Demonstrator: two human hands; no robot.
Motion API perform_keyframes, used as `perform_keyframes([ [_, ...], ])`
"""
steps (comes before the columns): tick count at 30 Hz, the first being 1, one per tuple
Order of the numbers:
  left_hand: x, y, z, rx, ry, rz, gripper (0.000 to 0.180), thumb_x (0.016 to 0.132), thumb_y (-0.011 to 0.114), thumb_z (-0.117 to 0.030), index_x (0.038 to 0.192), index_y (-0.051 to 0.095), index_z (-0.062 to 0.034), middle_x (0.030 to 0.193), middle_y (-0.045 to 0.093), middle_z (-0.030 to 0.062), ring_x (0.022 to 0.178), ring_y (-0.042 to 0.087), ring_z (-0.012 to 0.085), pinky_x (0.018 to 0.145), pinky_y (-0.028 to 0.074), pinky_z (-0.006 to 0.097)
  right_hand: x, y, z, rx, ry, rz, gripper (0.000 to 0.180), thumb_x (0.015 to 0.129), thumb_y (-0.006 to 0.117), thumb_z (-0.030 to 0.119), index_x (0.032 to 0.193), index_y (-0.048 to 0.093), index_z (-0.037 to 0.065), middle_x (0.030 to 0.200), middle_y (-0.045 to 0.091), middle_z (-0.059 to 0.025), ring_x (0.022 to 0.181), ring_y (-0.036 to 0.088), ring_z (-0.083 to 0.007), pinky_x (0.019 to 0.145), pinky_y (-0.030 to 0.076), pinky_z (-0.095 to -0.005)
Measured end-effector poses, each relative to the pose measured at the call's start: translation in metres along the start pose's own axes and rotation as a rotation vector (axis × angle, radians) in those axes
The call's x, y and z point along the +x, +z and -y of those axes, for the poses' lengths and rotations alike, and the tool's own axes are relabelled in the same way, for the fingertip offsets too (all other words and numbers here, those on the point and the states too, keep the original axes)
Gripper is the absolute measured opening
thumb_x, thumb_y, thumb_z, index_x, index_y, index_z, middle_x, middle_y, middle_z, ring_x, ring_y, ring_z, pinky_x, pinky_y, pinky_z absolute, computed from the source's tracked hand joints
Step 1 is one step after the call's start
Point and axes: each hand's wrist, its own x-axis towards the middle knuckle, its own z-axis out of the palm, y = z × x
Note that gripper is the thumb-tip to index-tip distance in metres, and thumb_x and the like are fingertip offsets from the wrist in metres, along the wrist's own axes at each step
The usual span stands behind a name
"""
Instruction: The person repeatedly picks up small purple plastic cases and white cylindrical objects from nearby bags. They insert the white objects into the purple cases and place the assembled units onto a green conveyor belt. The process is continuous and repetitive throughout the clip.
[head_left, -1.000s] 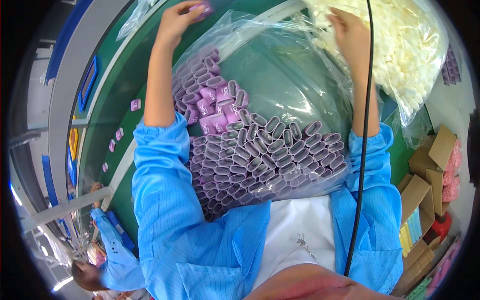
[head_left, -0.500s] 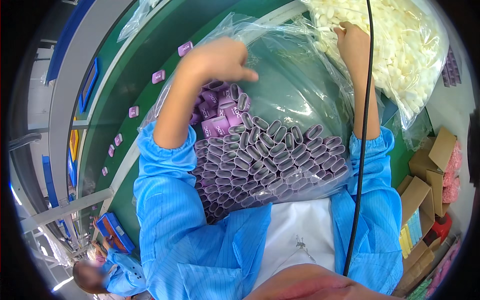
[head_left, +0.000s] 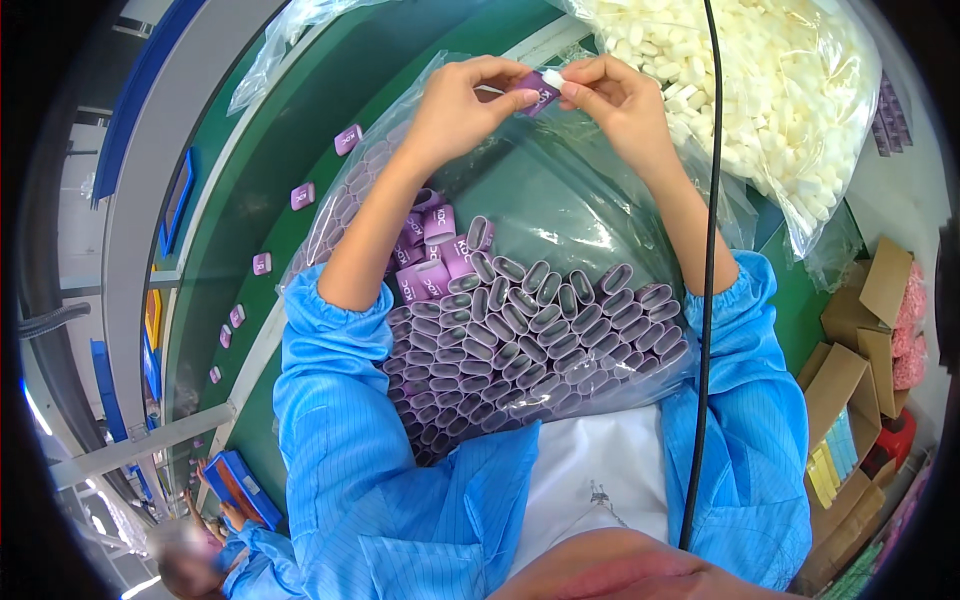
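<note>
Left hand, head view: half a second ago this left hand point(head_left: 465, 105) was passing over the shell bag point(head_left: 610, 215); now it is out over the bag's far end, its grip clamped on a purple shell point(head_left: 537, 96).
Right hand: it was up against the white-piece bag point(head_left: 805, 228); it has since swung left to meet its partner, and the right hand point(head_left: 622, 105) has its grip pinched together on a white piece point(head_left: 552, 77).
Purple shell: between both hands above the far end of the shell bag, tilted, the white piece at its end; how deep it sits, I can't tell from here.
What the change means: both parts have met, so I'd judge the work has gone from gathering to joining.
Loose shells: packed in the shell bag, many purple shells point(head_left: 520, 325) mouth up, some on their sides.
White-piece bag: beyond the shell bag, to its right, heaped with white pieces point(head_left: 740, 110).
Purple row: spaced purple pieces point(head_left: 302, 195) on the green surface point(head_left: 283, 228), left of the shell bag.
</note>
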Motion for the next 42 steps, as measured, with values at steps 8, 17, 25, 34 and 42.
perform_keyframes([
  [8,-0.004,0.012,-0.007,0.183,0.145,-0.022,0.023,0.079,0.07,-0.006,0.101,0.069,0.0003,0.097,0.068,0.009,0.084,0.066,0.0152,0.08,0.053,0.028,-0.001,0.002,-0.009,-0.081,-0.174,0.005,0.007,0.079,0.067,-0.001,0.086,0.065,-0.003,0.092,0.064,-0.0072,0.086,0.06,-0.0127,0.077,0.05,-0.0255],
  [17,-0.008,0.007,-0.009,-0.255,0.004,-0.062,0.025,0.079,0.071,-0.008,0.103,0.069,-0.0014,0.095,0.069,0.0094,0.084,0.065,0.0148,0.077,0.053,0.028,-0.004,0.001,0.006,-0.021,-0.304,0.054,0.019,0.079,0.069,0.0,0.098,0.071,0.004,0.097,0.064,-0.0063,0.085,0.062,-0.0146,0.076,0.05,-0.0248],
  [25,-0.006,0.006,-0.003,-0.37,0.075,-0.041,0.025,0.08,0.07,-0.006,0.104,0.067,0.0012,0.096,0.069,0.01,0.087,0.064,0.0142,0.079,0.053,0.027,-0.004,0.001,0.018,-0.467,-0.694,-0.007,0.021,0.075,0.07,0.0,0.096,0.07,0.003,0.093,0.066,-0.008,0.079,0.065,-0.019,0.07,0.052,-0.0271],
  [34,-0.005,0.004,-0.006,-0.266,0.08,0.015,0.025,0.081,0.069,-0.006,0.105,0.067,0.0011,0.102,0.067,0.0105,0.088,0.064,0.015,0.081,0.052,0.027,-0.01,0.005,0.022,-0.542,-0.74,-0.034,0.026,0.075,0.071,0.002,0.101,0.069,0.004,0.091,0.064,-0.0081,0.079,0.063,-0.019,0.069,0.052,-0.0281],
  [42,0.004,-0.015,0.004,-0.111,0.058,-0.077,0.022,0.083,0.067,-0.009,0.104,0.068,-0.0006,0.099,0.067,0.0088,0.088,0.064,0.0145,0.077,0.051,0.027,-0.004,-0.005,0.018,-0.405,-0.58,-0.128,0.024,0.078,0.068,0.005,0.102,0.069,0.005,0.089,0.064,-0.0073,0.077,0.064,-0.0181,0.068,0.052,-0.0294],
])
